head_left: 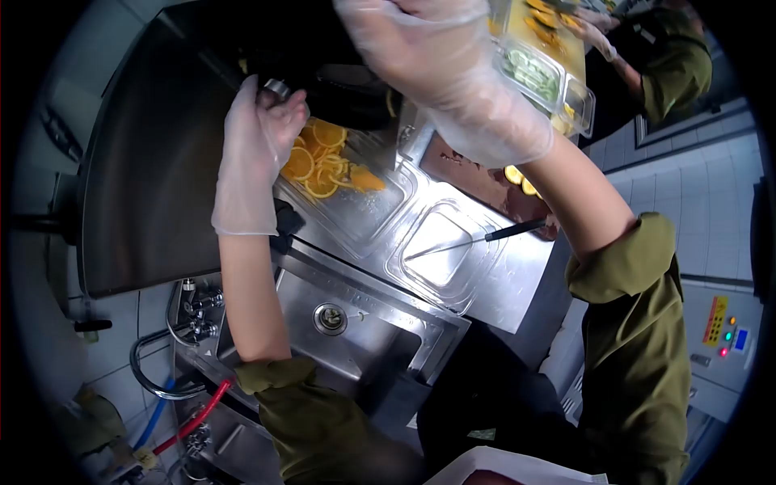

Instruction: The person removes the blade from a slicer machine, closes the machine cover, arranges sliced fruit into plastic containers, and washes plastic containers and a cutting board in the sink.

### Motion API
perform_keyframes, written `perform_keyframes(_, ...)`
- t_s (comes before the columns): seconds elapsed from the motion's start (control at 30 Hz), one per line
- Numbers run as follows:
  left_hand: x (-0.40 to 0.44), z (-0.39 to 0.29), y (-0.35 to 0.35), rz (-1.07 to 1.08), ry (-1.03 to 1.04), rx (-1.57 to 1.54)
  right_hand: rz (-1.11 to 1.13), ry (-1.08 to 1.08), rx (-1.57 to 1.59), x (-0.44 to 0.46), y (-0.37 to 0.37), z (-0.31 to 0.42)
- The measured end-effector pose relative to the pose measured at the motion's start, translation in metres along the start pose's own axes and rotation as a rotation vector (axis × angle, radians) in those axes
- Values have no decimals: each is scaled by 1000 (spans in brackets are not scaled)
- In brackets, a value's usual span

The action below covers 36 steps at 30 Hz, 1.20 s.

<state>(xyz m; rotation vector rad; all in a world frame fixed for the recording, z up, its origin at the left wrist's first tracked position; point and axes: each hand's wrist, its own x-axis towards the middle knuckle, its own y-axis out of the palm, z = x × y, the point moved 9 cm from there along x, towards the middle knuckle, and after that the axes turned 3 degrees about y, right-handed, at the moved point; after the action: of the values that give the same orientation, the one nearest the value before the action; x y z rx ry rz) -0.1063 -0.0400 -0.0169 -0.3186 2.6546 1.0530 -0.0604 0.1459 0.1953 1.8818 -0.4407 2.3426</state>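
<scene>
My left hand [260, 133], in a clear glove, is raised at the upper left, its fingers curled around a small round metal piece [276, 87]. The rest of that piece is lost in the dark. My right hand [428, 56], also gloved, is higher and further right; its fingers are cut off by the top edge. Orange slices [317, 158] lie in a clear container [368, 218] just right of my left hand. A knife [513, 231] rests across a clear lid or tray [440, 252]. Lemon pieces [521, 179] sit on a brown board [465, 174] below my right wrist.
A steel sink [323, 347] with a faucet [149, 364] is below. A large dark metal panel [153, 178] stands at left. At upper right, a co-worker's gloved hand [594, 36] is over a yellow board [558, 44], beside a container of green slices [529, 74].
</scene>
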Motion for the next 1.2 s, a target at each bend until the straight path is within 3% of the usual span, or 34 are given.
perform_keyframes(0.03,-1,3,1,29,-39,26,141,92,-73,0,8,-4)
perform_keyframes(0.17,7,5,0,90,-102,-5,129,117,-55,-3,5,-7)
perform_keyframes(0.2,6,1,3,97,-94,-20,210,195,-158,-2,11,-11)
perform_keyframes(0.3,2,-5,1,-1,14,31,220,143,-153,-2,11,-9)
perform_keyframes(0.37,-5,-12,-2,-80,139,136,292,300,-149,-3,14,-19)
perform_keyframes(0.4,-4,-6,3,-1,77,69,330,377,-143,-4,16,-23)
perform_keyframes(0.47,-4,0,14,158,-43,-67,233,283,-117,-5,12,-18)
perform_keyframes(0.57,-2,2,19,214,-129,-84,199,224,-126,-5,10,-15)
perform_keyframes(0.67,11,-3,-2,143,-75,71,205,231,-105,-6,10,-15)
perform_keyframes(0.77,-22,-24,22,-74,339,418,258,264,-121,-3,12,-16)
perform_keyframes(0.87,-4,-22,13,29,312,376,264,247,-130,-4,13,-15)
perform_keyframes(0.97,1,-8,8,-7,35,82,248,205,-111,-3,9,-10)
perform_keyframes(1.07,11,0,4,201,-160,11,261,207,-95,-3,9,-10)
perform_keyframes(1.2,6,-14,6,71,97,240,219,192,-43,-1,4,-6)
